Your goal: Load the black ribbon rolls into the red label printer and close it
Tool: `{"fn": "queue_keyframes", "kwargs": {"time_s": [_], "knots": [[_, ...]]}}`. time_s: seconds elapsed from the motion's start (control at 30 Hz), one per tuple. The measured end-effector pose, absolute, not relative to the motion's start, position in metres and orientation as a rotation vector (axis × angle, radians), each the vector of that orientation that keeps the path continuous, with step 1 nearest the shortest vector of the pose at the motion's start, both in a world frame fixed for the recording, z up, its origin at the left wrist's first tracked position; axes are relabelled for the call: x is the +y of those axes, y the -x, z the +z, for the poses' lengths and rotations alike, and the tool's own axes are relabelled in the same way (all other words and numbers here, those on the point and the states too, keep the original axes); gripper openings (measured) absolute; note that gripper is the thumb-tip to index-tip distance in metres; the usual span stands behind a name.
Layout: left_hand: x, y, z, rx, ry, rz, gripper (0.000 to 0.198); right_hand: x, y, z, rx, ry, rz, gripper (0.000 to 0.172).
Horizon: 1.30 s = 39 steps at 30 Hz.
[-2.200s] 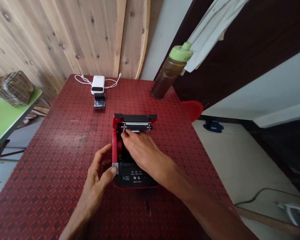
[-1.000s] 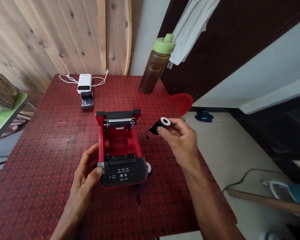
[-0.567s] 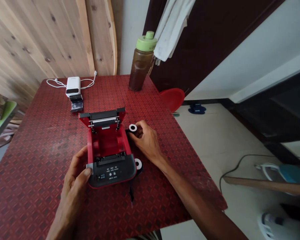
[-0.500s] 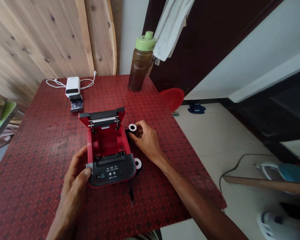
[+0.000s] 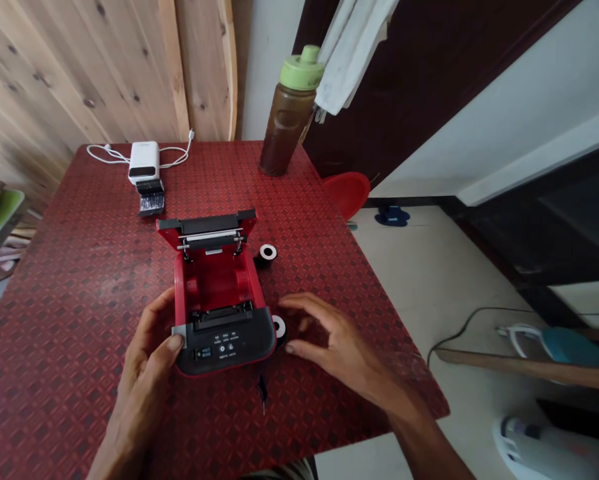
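Note:
A red and black label printer lies on the table with its lid raised and its inner bay bare. My left hand grips its left front corner, thumb on top and fingers along the side. My right hand is at the printer's right side, its thumb and fingers spread about the near black roll with a white core; I cannot tell if the fingertips touch it. A second black roll with a white ring stands farther back, by the printer's right rear. A small black piece with a thin tip lies in front.
At the back left sits a white power bank-like device with a white cable and a dark strip. A green-lidded bottle stands at the back edge. The patterned red table ends on the right above a tiled floor.
My right hand has let go of the far roll, which stays on the table, and has come nearer to me, opening around the near roll. My left hand keeps its hold. The view shifts slightly.

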State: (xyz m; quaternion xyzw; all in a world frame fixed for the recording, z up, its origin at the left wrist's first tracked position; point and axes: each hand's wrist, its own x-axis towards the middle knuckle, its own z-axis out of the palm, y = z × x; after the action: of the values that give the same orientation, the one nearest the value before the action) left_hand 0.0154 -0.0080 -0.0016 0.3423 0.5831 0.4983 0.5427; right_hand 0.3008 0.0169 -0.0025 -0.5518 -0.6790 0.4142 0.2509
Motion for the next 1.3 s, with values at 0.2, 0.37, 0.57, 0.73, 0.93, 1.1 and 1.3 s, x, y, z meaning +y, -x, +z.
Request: {"fn": "queue_keyframes", "kwargs": {"time_s": [0.2,0.37,0.57,0.73,0.93,1.1,1.3], "knots": [[-0.008,-0.013,-0.007,1.329,-0.816,1.187,0.063,0.012,-0.284,-0.014,-1.892,1.432,0.946,0.028],[-0.009,-0.012,-0.007,1.293,-0.840,1.185,0.062,0.013,-0.305,0.040,-2.034,1.397,0.740,0.036],[-0.010,-0.009,-0.008,1.250,-0.870,1.165,0.058,0.046,-0.254,0.084,-2.402,1.201,0.401,0.027],[-0.008,-0.009,-0.008,1.218,-0.898,1.179,0.060,0.071,-0.200,0.072,-2.809,1.248,0.129,0.022],[-0.008,-0.010,-0.005,1.226,-0.894,1.167,0.062,0.084,-0.179,0.070,-2.867,1.384,0.212,0.027],[-0.007,-0.010,-0.003,1.205,-0.864,1.153,0.061,0.100,-0.174,0.065,-2.908,1.487,0.441,0.027],[-0.009,-0.009,-0.003,1.211,-0.861,1.142,0.062,0.103,-0.177,0.055,-2.891,1.447,0.472,0.031]]}}
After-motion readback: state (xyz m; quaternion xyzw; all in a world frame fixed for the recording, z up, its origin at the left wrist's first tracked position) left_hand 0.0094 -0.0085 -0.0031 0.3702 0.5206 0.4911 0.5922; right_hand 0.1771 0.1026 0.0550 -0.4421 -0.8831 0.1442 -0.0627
